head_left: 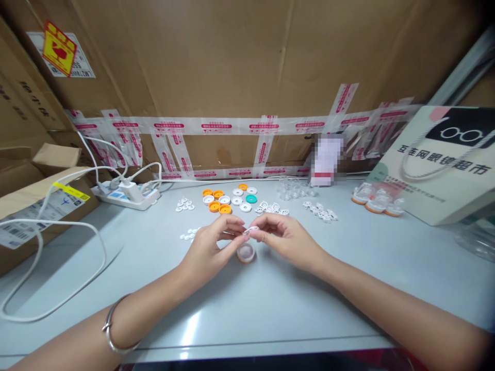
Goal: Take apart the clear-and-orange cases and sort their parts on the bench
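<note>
Between the fingertips of my left hand (214, 242) and my right hand (284, 237) is a small white plastic part (251, 230), pinched from both sides. Just below it, a round orange-based piece with a clear top (246, 252) stands on the table. Beyond my hands lie orange rings (214, 206), white rings (236, 200) and a teal ring (251, 199). Openwork white parts (273, 208) sit behind my right fingers, with more small white parts (320, 212) to their right. Small white discs (188, 234) are partly hidden by my left hand.
Small white knobs (184, 204) and clear cups (296, 188) stand further back. A power strip (127, 196) with a looping white cable (101, 242) is at left, by an open carton (42, 206). Orange-based assembled pieces (377, 200) stand before a paper bag (436, 170) at right.
</note>
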A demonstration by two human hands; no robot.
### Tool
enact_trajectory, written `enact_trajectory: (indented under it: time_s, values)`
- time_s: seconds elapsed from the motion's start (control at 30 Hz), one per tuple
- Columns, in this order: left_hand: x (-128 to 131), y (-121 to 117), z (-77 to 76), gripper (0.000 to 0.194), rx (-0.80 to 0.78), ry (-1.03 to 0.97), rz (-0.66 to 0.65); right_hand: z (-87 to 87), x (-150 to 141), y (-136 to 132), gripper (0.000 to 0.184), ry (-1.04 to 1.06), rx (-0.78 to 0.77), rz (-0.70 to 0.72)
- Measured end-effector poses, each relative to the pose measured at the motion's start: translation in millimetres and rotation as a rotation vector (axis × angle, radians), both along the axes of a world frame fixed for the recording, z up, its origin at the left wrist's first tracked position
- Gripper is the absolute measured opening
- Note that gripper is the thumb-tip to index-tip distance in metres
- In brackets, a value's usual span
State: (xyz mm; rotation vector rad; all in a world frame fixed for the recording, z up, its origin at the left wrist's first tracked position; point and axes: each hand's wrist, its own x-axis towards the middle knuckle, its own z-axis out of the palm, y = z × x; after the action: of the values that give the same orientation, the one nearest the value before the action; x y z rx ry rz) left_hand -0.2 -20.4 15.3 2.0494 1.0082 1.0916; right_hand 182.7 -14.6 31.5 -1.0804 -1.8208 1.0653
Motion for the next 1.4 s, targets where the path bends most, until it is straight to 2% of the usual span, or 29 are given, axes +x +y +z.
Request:
enact_trajectory:
  time_s: [0.1, 0.2, 0.27, 0.37, 0.5, 0.7, 0.77, 0.87, 0.93, 0.97, 1.03, 1.1, 1.13, 1.23, 1.4]
  values:
    - [-2.4, 0.2, -1.1, 0.037, 0.023, 0.178, -0.023, 4.8, 31.1, 21.3, 0.025, -0.126, 0.013, -0.095]
    - [-4.2, -0.2, -1.4, 0.051, 0.02, 0.338, -0.065, 11.2, 76.9, 45.3, 0.027, -0.369, 0.056, -0.239]
    - [-4.3, -0.3, -1.7, 0.049, -0.006, 0.389, -0.09, 13.8, 106.4, 57.5, 0.024, -0.591, 0.004, -0.316]
    - [-3.6, 0.3, -2.5, 0.038, -0.045, 0.427, -0.094, 13.9, 138.5, 68.2, 0.02, -0.773, -0.105, -0.384]
    - [-3.5, 1.1, -3.0, 0.029, -0.058, 0.438, -0.093, 9.0, 157.3, 74.3, 0.023, -0.817, -0.2, -0.375]
    - [-3.8, 0.7, -3.1, 0.022, -0.054, 0.43, -0.11, 5.0, 164.3, 77.8, 0.032, -0.859, -0.21, -0.367]
    - [-3.6, 0.9, -3.8, 0.021, -0.054, 0.422, -0.107, 8.4, 163.1, 75.9, 0.034, -0.913, -0.161, -0.452]
    - [-3.1, 1.5, -5.3, 0.021, -0.057, 0.41, -0.101, 16.0, 148.8, 67.7, 0.035, -0.941, 0.033, -0.623]
    - [-2.7, 1.6, -6.5, 0.021, -0.064, 0.404, -0.099, 19.0, 126.4, 57.4, 0.034, -0.841, 0.133, -0.627]
    - [-2.5, 1.6, -7.1, 0.021, -0.069, 0.401, -0.098, 19.0, 111.4, 50.8, 0.033, -0.753, 0.141, -0.571]
    - [-2.1, 1.4, -8.2, 0.021, -0.076, 0.398, -0.096, 15.3, 76.9, 35.2, 0.032, -0.532, 0.12, -0.311]
    - [-1.8, 1.3, -9.5, 0.022, -0.07, 0.393, -0.092, 7.7, 42.6, 19.2, 0.031, -0.437, 0.111, -0.053]
    - [-1.6, 1.3, -10.3, 0.023, -0.065, 0.392, -0.088, 3.2, 28.1, 12.0, 0.031, -0.426, 0.127, 0.017]
    - [-1.0, 2.2, -13.1, 0.026, -0.05, 0.394, -0.076, -9.2, 0.9, -1.5, 0.035, -0.451, 0.151, 0.108]
    - [0.5, 5.0, -18.1, 0.029, -0.01, 0.389, -0.036, -18.6, -2.1, 0.4, 0.032, -0.418, 0.052, 0.082]
